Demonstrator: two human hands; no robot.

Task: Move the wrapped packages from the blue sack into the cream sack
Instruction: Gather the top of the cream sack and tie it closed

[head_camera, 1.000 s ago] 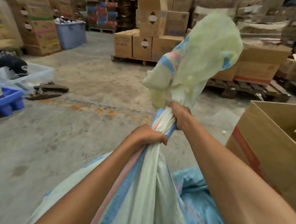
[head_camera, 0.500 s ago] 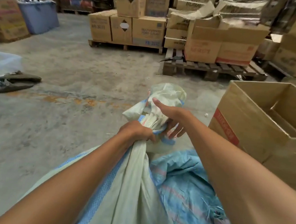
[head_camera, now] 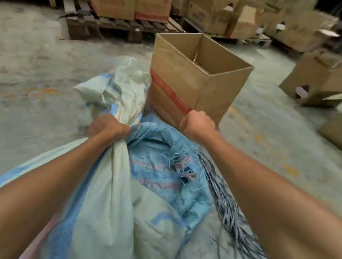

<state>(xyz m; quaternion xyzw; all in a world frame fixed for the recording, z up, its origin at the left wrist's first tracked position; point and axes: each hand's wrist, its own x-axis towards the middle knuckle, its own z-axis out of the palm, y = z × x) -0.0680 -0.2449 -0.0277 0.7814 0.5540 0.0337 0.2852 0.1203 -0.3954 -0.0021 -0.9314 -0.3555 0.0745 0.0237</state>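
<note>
1. The left hand (head_camera: 108, 128) is clenched round the gathered neck of the cream sack (head_camera: 116, 197).
2. The right hand (head_camera: 198, 125) is fisted; whether it holds anything, I cannot tell.
3. The blue sack (head_camera: 162, 160) lies crumpled beside it, frayed.
4. The sack looks soft and bulky, probably heavy; its bunched neck is the place to grip.

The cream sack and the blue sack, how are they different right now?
The cream sack looks full, its neck bunched and gripped in the left hand; the blue sack lies slack and crumpled beside it, with no hand on it. The cream sack's cloth looks whole where visible, while the blue sack is torn and frayed, with loose threads. Both are woven sacks with coloured stripes on the concrete floor.
</note>
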